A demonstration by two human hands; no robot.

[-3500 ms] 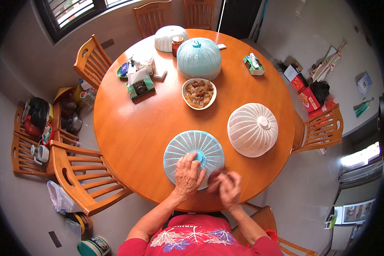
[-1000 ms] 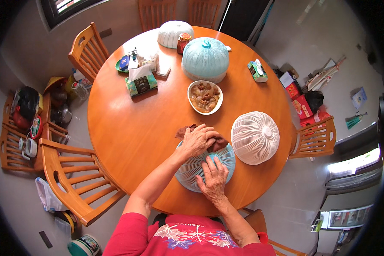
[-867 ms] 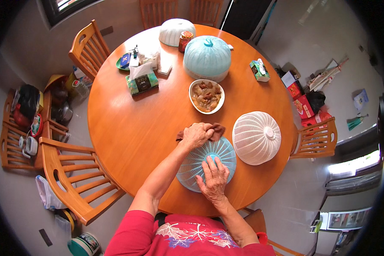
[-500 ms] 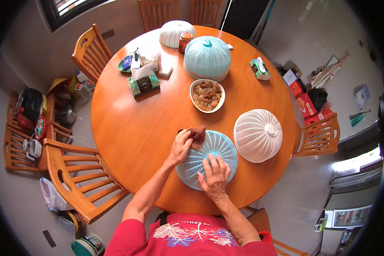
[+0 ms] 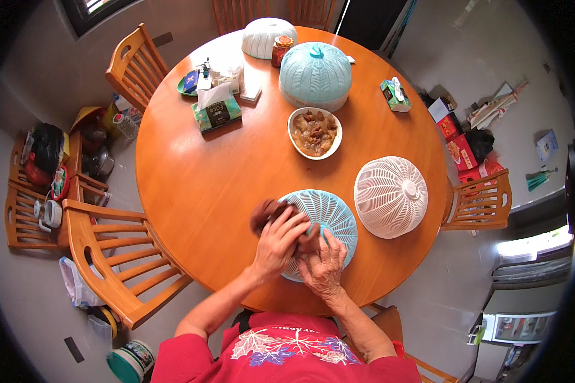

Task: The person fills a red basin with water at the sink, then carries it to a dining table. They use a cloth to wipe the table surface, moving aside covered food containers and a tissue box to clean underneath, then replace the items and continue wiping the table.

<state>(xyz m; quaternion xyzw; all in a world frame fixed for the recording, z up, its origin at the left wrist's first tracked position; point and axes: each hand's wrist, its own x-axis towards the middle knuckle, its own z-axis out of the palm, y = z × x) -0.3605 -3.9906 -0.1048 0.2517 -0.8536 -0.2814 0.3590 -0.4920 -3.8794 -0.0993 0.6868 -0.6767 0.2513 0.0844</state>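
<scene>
The left hand (image 5: 280, 239) was curled shut around a brown cloth (image 5: 265, 212), pressing it against the near-left edge of a light blue mesh food cover (image 5: 329, 217) that sat on the round wooden surface (image 5: 198, 179). The right hand (image 5: 322, 265) lay on the cover's near side, fingers (image 5: 326, 241) spread flat, gripping nothing. A white mesh cover (image 5: 390, 196) stood just beside it, a bowl of food (image 5: 314, 132) farther off.

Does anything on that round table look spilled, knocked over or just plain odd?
Nothing looks spilled or broken. The one exposed item is the bowl of brown food, sitting uncovered while mesh covers stand around it. The left hand holds a brown cloth against the near blue food cover, with the right hand resting on it.
</scene>
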